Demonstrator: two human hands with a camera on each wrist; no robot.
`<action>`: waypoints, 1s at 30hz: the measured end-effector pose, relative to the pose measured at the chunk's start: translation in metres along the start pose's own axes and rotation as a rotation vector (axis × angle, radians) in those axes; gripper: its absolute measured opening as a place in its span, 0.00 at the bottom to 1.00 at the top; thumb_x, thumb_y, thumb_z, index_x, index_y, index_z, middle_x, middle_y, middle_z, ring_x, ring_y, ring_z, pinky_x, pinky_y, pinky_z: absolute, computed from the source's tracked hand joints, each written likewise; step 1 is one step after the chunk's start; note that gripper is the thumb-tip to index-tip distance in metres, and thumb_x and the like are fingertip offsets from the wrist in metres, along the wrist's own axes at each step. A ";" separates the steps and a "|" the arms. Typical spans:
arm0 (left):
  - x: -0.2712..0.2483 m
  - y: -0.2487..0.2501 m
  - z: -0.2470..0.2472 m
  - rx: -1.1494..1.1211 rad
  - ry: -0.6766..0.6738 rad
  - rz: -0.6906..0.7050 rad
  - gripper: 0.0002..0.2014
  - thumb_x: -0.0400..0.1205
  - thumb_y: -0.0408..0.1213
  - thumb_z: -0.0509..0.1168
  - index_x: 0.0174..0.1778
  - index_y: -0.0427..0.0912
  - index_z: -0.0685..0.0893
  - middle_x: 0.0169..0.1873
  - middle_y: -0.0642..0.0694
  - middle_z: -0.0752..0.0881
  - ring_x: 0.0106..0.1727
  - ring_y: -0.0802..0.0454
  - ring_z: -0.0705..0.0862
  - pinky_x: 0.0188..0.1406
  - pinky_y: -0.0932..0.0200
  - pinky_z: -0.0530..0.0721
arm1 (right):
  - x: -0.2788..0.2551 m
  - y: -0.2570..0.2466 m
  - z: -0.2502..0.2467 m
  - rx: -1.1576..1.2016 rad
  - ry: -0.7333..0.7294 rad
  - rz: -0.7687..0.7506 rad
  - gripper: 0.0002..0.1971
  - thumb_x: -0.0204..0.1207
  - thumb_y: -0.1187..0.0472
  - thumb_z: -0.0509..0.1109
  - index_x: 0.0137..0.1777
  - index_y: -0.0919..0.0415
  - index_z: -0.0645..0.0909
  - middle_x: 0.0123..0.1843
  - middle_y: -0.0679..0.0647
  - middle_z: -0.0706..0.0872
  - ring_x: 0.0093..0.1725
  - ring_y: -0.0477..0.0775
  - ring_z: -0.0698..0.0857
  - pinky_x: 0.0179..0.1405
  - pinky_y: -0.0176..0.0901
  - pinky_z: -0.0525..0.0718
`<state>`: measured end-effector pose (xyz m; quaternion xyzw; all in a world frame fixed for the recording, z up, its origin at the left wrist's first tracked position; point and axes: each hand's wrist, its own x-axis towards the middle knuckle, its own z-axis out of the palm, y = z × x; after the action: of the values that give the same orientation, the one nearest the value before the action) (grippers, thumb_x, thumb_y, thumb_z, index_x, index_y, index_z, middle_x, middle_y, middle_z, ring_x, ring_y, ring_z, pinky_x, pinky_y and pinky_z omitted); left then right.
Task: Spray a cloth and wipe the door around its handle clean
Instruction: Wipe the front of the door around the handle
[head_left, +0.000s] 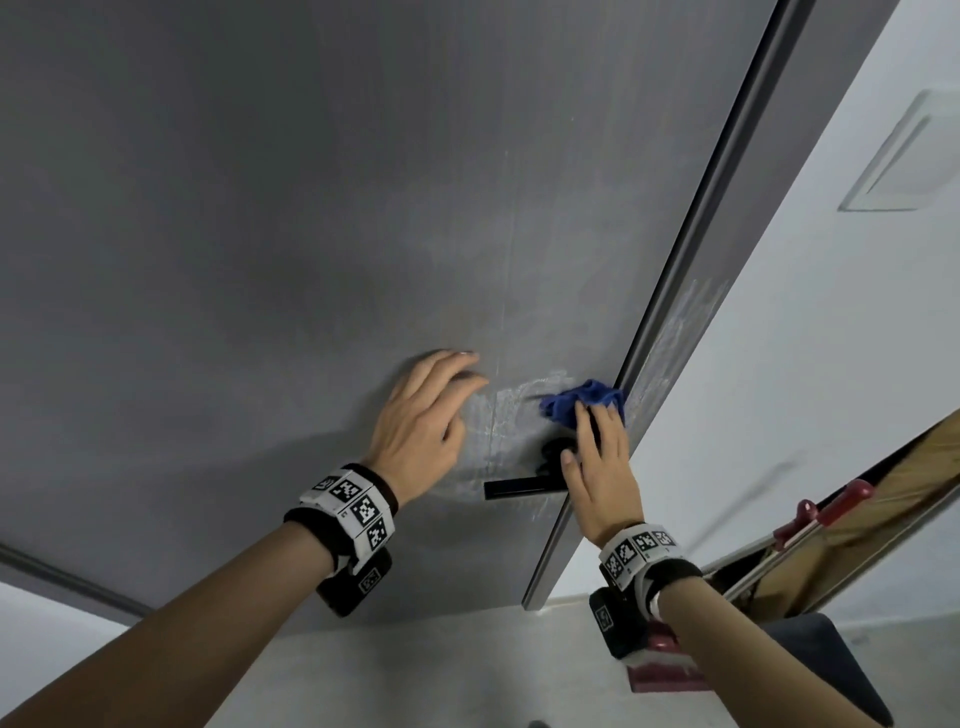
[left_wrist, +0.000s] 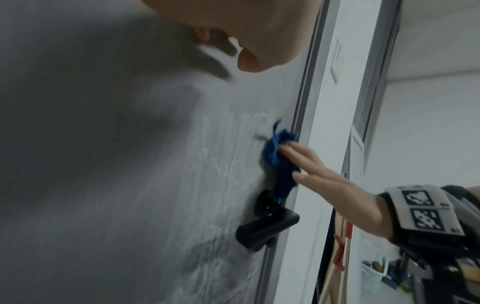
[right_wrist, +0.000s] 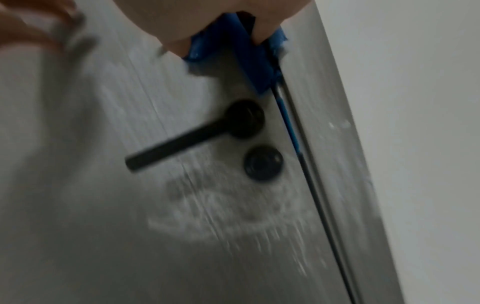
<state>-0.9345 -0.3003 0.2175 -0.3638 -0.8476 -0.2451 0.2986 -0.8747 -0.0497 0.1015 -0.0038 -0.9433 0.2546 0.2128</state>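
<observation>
A: Right hand (head_left: 597, 457)?

B: Flat, fingers straight and together, pressing the blue cloth (head_left: 582, 400) onto the grey door (head_left: 260, 234). The cloth is bunched under the fingertips, hard against the door's edge.

A: And the handle?

B: The black lever handle (head_left: 519, 487) sits just below that palm, its bar pointing toward the left hand (head_left: 421, 421). In the right wrist view a round black lock plate (right_wrist: 263, 162) shows beneath the lever's rose.

A: Left hand?

B: Fingers spread and straight, tips resting on the door, holding nothing, off to the side of the cloth.

A: Door surface?

B: Pale streaky smears between the hands and below the handle. Right wrist view is blurred.

A: Beyond the right hand?

B: White wall (head_left: 779, 338); red-handled tools (head_left: 831, 506) lean further right.
</observation>
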 end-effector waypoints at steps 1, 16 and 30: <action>-0.001 -0.002 -0.001 0.051 -0.017 0.011 0.27 0.71 0.21 0.64 0.67 0.37 0.84 0.74 0.41 0.78 0.77 0.42 0.72 0.76 0.49 0.72 | -0.010 0.006 0.008 -0.009 -0.068 0.014 0.30 0.90 0.48 0.49 0.89 0.59 0.56 0.89 0.58 0.55 0.89 0.58 0.51 0.89 0.53 0.53; -0.011 -0.021 0.012 0.494 -0.303 -0.001 0.45 0.75 0.39 0.66 0.88 0.45 0.53 0.87 0.42 0.52 0.87 0.40 0.50 0.84 0.38 0.51 | 0.037 -0.039 -0.032 -0.103 0.103 -0.139 0.30 0.89 0.52 0.54 0.89 0.60 0.57 0.89 0.60 0.57 0.89 0.61 0.49 0.87 0.41 0.35; -0.010 -0.029 0.005 0.514 -0.300 0.056 0.42 0.76 0.41 0.63 0.88 0.47 0.55 0.87 0.45 0.55 0.87 0.42 0.54 0.84 0.41 0.54 | 0.004 -0.013 -0.002 -0.278 -0.198 -0.237 0.31 0.91 0.47 0.46 0.88 0.65 0.56 0.89 0.62 0.58 0.89 0.56 0.47 0.89 0.59 0.57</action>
<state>-0.9527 -0.3195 0.2011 -0.3318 -0.9061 0.0424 0.2592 -0.8765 -0.0591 0.1112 0.1029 -0.9795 0.0945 0.1451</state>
